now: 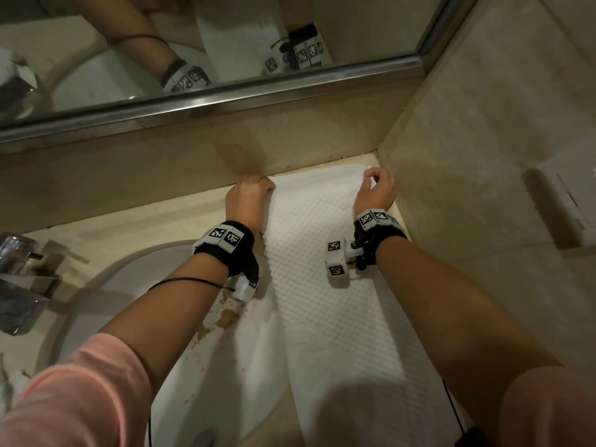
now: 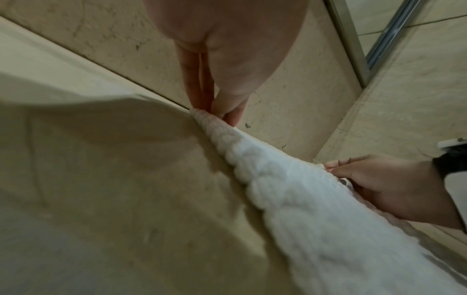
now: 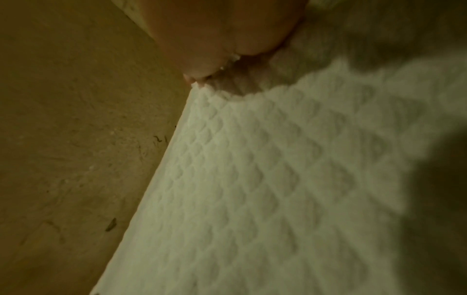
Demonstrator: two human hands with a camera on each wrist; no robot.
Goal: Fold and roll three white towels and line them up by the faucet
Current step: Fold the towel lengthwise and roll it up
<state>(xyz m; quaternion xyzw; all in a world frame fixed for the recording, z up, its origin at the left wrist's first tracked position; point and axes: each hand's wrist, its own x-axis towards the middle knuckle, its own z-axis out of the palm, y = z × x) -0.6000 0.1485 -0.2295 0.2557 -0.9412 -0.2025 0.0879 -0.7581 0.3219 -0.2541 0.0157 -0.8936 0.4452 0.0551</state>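
The white towel (image 1: 325,285) lies lengthwise on the bench (image 1: 129,227), its far end at the back wall (image 1: 193,162), in the corner to the right of the sink (image 1: 106,301), its near end hanging over the bench's front edge. Its waffle weave faces up, and a smoother flap along its left side droops over the sink rim.

Your left hand (image 1: 250,196) is at the far left corner of the towel, knuckles up, wrist straight; your grip there is clamped on the towel's edge. Your right hand (image 1: 375,188) is at the far right corner, close to the side wall (image 1: 467,156), fingers curled, and pinches the cloth. Both forearms reach forward, roughly parallel, with the towel between them.

The left wrist view shows what the head view hides: your fingertips (image 2: 227,113) pinching the thick folded edge of the towel right where the bench meets the back wall, and your right hand across the cloth, thumb and fingers closed on the opposite corner. The right wrist view is dim and blurred; it shows the straight towel edge running along the bench and your fingers at its corner, but not the grip itself in any detail.

Only the head view takes in the faucet (image 1: 19,279) at the far left, the mirror (image 1: 225,43) above the back wall, and brownish specks on the bench between sink and towel.
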